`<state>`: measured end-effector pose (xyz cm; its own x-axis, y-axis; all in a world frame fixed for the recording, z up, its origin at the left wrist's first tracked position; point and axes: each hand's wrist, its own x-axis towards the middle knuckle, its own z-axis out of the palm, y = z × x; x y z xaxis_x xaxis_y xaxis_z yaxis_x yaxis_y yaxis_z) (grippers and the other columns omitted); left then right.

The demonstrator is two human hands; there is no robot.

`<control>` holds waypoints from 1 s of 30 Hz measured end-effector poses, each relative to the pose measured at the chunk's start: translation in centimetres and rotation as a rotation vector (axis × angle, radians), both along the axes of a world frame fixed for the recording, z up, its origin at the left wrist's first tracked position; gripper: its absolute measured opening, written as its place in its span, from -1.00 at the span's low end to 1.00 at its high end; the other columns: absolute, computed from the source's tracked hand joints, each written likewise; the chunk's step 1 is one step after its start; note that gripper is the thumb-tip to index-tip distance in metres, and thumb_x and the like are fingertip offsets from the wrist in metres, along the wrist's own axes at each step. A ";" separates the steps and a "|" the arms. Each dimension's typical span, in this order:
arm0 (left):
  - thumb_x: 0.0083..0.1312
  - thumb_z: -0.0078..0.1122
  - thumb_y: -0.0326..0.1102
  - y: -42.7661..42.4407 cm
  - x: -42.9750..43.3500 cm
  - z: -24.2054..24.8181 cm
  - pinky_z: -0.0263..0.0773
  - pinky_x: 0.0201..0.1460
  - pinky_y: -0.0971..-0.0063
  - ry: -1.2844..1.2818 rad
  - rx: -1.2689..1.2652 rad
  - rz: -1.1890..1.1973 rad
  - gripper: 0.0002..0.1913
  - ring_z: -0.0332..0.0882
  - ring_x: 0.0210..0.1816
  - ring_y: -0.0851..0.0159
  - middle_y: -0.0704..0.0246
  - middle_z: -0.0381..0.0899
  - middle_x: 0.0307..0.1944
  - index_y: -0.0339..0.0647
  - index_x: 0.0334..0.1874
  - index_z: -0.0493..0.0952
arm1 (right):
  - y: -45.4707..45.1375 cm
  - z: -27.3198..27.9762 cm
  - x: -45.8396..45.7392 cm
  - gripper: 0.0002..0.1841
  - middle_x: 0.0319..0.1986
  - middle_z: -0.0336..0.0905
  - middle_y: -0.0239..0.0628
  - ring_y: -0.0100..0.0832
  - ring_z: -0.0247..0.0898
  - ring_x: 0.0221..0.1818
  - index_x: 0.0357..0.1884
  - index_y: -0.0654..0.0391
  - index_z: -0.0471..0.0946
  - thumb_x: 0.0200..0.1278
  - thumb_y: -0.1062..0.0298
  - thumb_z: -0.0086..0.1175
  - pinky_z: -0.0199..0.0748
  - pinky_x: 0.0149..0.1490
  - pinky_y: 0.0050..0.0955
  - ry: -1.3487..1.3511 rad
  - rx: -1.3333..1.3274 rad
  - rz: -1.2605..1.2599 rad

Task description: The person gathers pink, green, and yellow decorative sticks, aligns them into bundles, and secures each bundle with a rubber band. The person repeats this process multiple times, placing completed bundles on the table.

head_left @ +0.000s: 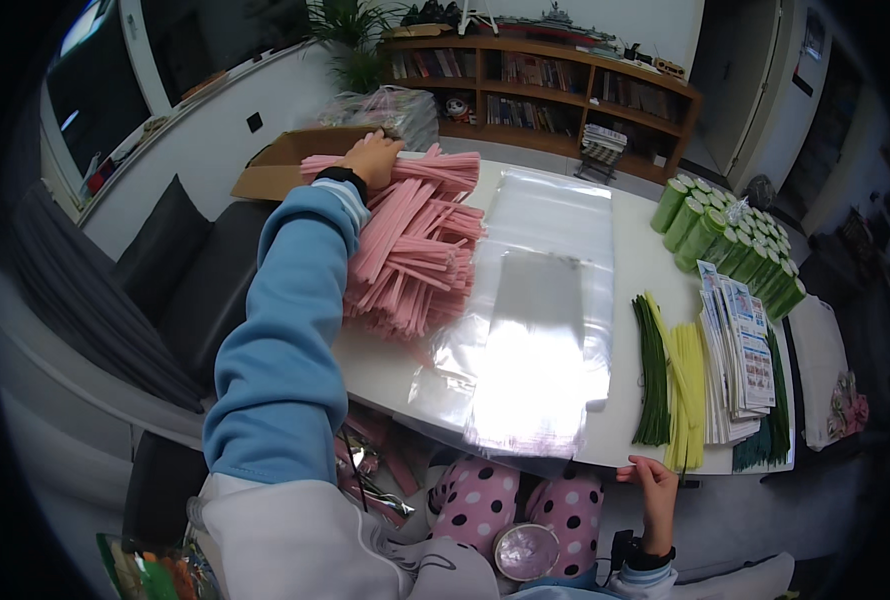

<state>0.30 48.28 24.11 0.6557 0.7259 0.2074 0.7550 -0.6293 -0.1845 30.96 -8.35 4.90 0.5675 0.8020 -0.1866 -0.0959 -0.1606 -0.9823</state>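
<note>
At the far left of the white table, my left hand [372, 159] grips the top bundle of pink chenille stems [445, 171], its palm across them. Beneath and in front of it, more bundles of pink stems [407, 255] are piled crosswise. My right hand [653, 484] is at the table's near edge, fingers bent, with nothing visible in it. Closest to that hand are yellow stems [686, 390] and dark green stems [649, 375]. Clear plastic sleeves [538, 330] lie flat in the middle, glaring with light.
Printed cards [741, 352] are stacked at the right, with green wrapped rolls [730, 240] behind. An open cardboard box [280, 154] stands beyond the pink pile. A round cup-like container [526, 551] is at my lap. A black sofa [212, 277] flanks the table on the left.
</note>
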 end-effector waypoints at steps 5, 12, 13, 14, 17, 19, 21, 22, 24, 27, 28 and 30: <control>0.13 0.08 -0.46 2.7 0.0 -2.9 0.13 0.31 0.09 0.026 0.074 -0.022 -0.60 0.20 0.25 -0.11 0.00 0.38 0.13 -0.26 0.07 0.41 | 1.4 -0.7 0.8 -0.74 -0.41 0.63 -0.10 -0.41 0.57 -0.40 -0.14 0.41 0.54 0.37 0.37 -0.02 0.51 -0.19 -0.54 -0.010 -0.018 -0.014; 0.05 0.12 -0.53 -2.9 0.4 3.3 0.17 0.19 -0.01 -0.260 0.302 -0.027 -0.65 0.37 0.04 -0.09 0.07 0.49 -0.10 -0.26 -0.06 0.40 | 0.3 0.6 0.7 -0.74 -0.41 0.63 -0.09 -0.38 0.57 -0.38 -0.14 0.42 0.53 0.37 0.37 -0.02 0.54 -0.19 -0.48 0.002 0.076 0.013; 0.02 0.10 -0.56 -4.6 0.7 5.1 0.19 0.16 0.04 -0.279 0.345 -0.114 -0.65 0.38 0.00 -0.08 0.07 0.49 -0.13 -0.26 -0.08 0.40 | -0.2 1.1 0.9 -0.73 -0.39 0.63 -0.09 -0.39 0.58 -0.37 -0.12 0.41 0.53 0.38 0.36 -0.02 0.54 -0.19 -0.48 -0.018 0.072 0.006; 0.01 0.07 -0.59 -6.8 1.4 6.3 0.21 0.11 0.10 -0.324 0.400 -0.210 -0.66 0.37 -0.02 -0.06 0.09 0.47 -0.16 -0.27 -0.11 0.39 | -0.8 1.8 1.1 -0.73 -0.39 0.63 -0.09 -0.39 0.58 -0.36 -0.11 0.41 0.53 0.38 0.36 -0.03 0.54 -0.17 -0.48 -0.046 0.070 0.000; 0.02 0.02 -0.62 -15.6 4.2 7.3 0.15 0.29 0.11 -0.280 0.555 -0.601 -0.71 0.34 -0.07 -0.03 0.15 0.38 -0.20 -0.26 -0.16 0.40 | -2.3 4.0 1.9 -0.73 -0.35 0.63 -0.11 -0.40 0.58 -0.30 -0.06 0.38 0.53 0.38 0.38 -0.04 0.52 -0.09 -0.49 -0.093 0.026 -0.103; 0.10 0.03 -0.52 -23.0 6.7 4.5 0.01 0.39 0.08 -0.181 0.544 -0.706 -0.81 0.41 -0.04 0.16 0.27 0.40 -0.29 -0.19 -0.21 0.40 | -2.7 5.6 1.8 -0.73 -0.25 0.63 -0.14 -0.41 0.56 -0.17 -0.02 0.36 0.52 0.39 0.40 -0.07 0.46 0.02 -0.53 -0.203 0.196 -0.201; 0.11 0.06 -0.45 -31.0 8.7 0.5 -0.08 0.46 0.06 -0.023 0.535 -0.797 -0.87 0.43 -0.05 0.23 0.33 0.41 -0.36 -0.15 -0.28 0.42 | -3.0 7.4 0.9 -0.65 -0.07 0.56 -0.11 -0.39 0.47 0.02 0.05 0.36 0.47 0.33 0.32 0.03 0.37 0.14 -0.46 -0.310 0.382 -0.161; 0.11 0.02 -0.40 -34.3 9.5 -1.0 -0.08 0.47 0.04 0.059 0.472 -0.842 -0.86 0.42 0.04 0.17 0.25 0.44 -0.26 -0.21 -0.27 0.42 | -3.2 8.4 0.4 -0.53 -0.01 0.51 -0.07 -0.33 0.42 0.08 0.11 0.36 0.41 0.24 0.26 0.13 0.33 0.19 -0.42 -0.480 0.387 -0.042; 0.09 -0.01 -0.38 -39.3 11.2 -3.3 -0.05 0.46 0.03 0.113 0.345 -0.892 -0.88 0.42 -0.02 0.21 0.32 0.41 -0.35 -0.19 -0.33 0.40 | -2.7 9.6 -1.2 -0.26 0.06 0.45 0.00 -0.22 0.36 0.16 0.24 0.33 0.25 0.07 0.17 0.29 0.28 0.21 -0.33 -0.752 0.358 0.206; 0.05 -0.01 -0.36 -43.3 13.3 -4.3 0.00 0.43 0.02 -0.011 0.276 -0.912 -0.85 0.42 0.00 0.16 0.29 0.39 -0.35 -0.21 -0.33 0.39 | -1.7 9.5 -3.9 -0.01 -0.03 0.48 0.08 -0.06 0.43 0.04 0.35 0.32 0.05 -0.10 0.21 0.39 0.35 0.08 -0.27 -0.883 0.251 0.470; 0.03 0.00 -0.38 -43.9 13.7 -4.3 0.00 0.43 0.02 -0.086 0.319 -0.920 -0.83 0.41 0.02 0.15 0.28 0.41 -0.32 -0.23 -0.31 0.41 | -1.4 9.1 -4.4 -0.21 -0.17 0.51 0.08 -0.01 0.48 -0.12 0.26 0.29 0.20 -0.04 0.31 0.32 0.40 -0.05 -0.28 -0.718 0.123 0.485; 0.01 0.02 -0.42 -44.7 14.3 -4.1 0.00 0.42 0.02 -0.145 0.353 -0.910 -0.79 0.41 0.06 0.13 0.26 0.44 -0.25 -0.26 -0.27 0.43 | -1.3 8.0 -4.7 -0.35 -0.27 0.52 0.12 0.09 0.47 -0.19 0.16 0.23 0.26 -0.01 0.31 0.26 0.41 -0.14 -0.17 -0.605 0.097 0.387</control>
